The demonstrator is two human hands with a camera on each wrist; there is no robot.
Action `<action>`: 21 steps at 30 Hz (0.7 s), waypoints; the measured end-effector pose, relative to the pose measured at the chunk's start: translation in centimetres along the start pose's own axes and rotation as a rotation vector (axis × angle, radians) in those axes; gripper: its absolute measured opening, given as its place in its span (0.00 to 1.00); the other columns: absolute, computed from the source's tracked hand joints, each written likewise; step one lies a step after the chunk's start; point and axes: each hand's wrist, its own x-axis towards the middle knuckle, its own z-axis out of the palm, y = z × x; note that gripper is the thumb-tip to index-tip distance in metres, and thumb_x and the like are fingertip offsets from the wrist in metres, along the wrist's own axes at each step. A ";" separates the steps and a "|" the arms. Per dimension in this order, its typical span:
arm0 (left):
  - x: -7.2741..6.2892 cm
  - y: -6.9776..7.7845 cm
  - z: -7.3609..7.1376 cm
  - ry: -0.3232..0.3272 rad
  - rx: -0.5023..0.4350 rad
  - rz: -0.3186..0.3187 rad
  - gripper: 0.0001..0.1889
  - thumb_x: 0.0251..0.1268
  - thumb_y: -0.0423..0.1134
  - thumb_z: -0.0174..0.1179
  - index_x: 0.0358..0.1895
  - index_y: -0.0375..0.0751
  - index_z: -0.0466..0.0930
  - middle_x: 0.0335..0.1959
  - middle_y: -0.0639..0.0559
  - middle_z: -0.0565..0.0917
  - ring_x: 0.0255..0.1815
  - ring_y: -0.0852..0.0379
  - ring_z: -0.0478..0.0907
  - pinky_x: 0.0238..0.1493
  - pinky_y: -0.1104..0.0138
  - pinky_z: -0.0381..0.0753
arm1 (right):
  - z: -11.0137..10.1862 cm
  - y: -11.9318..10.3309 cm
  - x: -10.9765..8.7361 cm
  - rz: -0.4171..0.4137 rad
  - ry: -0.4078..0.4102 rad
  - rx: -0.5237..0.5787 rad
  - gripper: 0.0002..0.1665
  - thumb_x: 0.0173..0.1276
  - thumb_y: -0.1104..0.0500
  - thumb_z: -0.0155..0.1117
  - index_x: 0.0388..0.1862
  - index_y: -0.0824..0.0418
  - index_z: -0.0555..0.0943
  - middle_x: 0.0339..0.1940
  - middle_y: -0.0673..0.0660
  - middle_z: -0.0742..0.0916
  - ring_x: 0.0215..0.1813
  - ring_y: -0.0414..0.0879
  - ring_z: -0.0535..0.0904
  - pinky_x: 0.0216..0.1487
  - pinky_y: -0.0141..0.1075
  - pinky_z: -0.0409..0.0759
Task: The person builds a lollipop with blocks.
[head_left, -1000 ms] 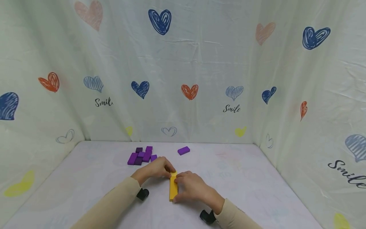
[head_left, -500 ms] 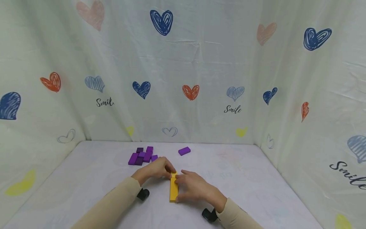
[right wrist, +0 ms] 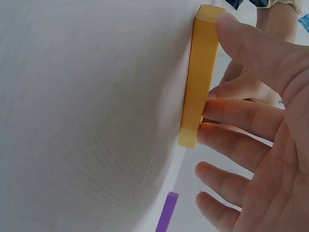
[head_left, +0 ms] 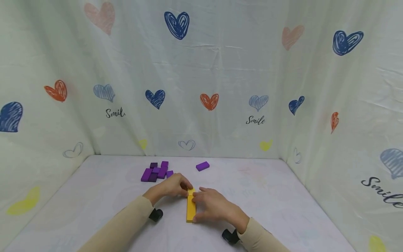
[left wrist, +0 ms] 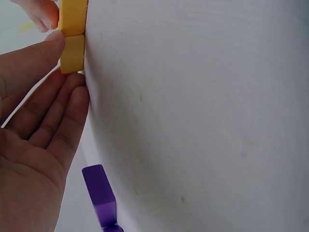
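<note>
On the white table a long yellow block (head_left: 190, 209) lies pointing away from me, with a short yellow block (left wrist: 73, 54) set end to end against its far end. My left hand (head_left: 170, 185) pinches the short block between thumb and fingers. From the right side, my right hand (head_left: 217, 207) touches the long block. Its thumb (right wrist: 246, 41) rests near the block's near end, and two fairly straight fingers (right wrist: 241, 113) touch it towards the far end. The other two fingers of that hand stand off the block. Fingers partly cover the short block in the head view.
Beyond my left hand several light and dark purple blocks (head_left: 146, 175) lie in a tight cluster. A single purple block (head_left: 203, 166) lies apart, farther back and to the right. A heart-printed curtain (head_left: 226, 133) borders the table's back and sides.
The right hand has shifted very slightly to the right and one of its fingers now sticks out straighter. Left hand and blocks look almost unchanged.
</note>
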 end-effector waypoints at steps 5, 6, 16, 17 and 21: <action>-0.7 -0.4 -0.8 0.055 -0.008 0.007 0.12 0.55 0.32 0.69 0.44 0.43 0.86 0.37 0.55 0.84 0.35 0.58 0.77 0.38 0.67 0.81 | 0.0 -0.1 0.1 -0.005 -0.003 -0.020 0.36 0.55 0.34 0.68 0.58 0.51 0.80 0.63 0.48 0.78 0.70 0.53 0.66 0.68 0.48 0.63; -0.8 -0.5 -1.0 0.072 -0.008 0.004 0.12 0.55 0.32 0.69 0.44 0.43 0.86 0.38 0.55 0.84 0.36 0.58 0.77 0.39 0.66 0.81 | -0.1 -0.2 0.1 -0.003 -0.005 -0.021 0.36 0.55 0.34 0.68 0.58 0.51 0.80 0.63 0.48 0.78 0.70 0.53 0.66 0.68 0.48 0.63; -2.1 -2.5 -3.9 0.233 0.057 0.010 0.17 0.54 0.32 0.69 0.49 0.38 0.83 0.38 0.50 0.82 0.37 0.56 0.74 0.39 0.64 0.78 | 0.0 -0.1 0.2 0.017 -0.021 -0.017 0.36 0.55 0.33 0.67 0.58 0.50 0.80 0.64 0.47 0.77 0.70 0.53 0.65 0.68 0.48 0.63; -2.3 -2.9 -4.2 0.242 0.060 0.016 0.17 0.54 0.31 0.69 0.50 0.37 0.82 0.38 0.50 0.81 0.37 0.56 0.74 0.38 0.64 0.77 | 0.0 -0.1 0.2 0.019 -0.021 -0.017 0.37 0.54 0.33 0.67 0.58 0.50 0.80 0.64 0.47 0.77 0.70 0.53 0.65 0.68 0.48 0.63; -2.8 -4.0 -5.3 0.281 0.083 0.020 0.17 0.53 0.31 0.69 0.49 0.37 0.83 0.40 0.48 0.81 0.40 0.53 0.75 0.42 0.60 0.78 | 0.0 0.0 0.2 0.028 -0.021 -0.014 0.36 0.54 0.33 0.67 0.58 0.50 0.79 0.64 0.46 0.77 0.70 0.52 0.64 0.69 0.48 0.62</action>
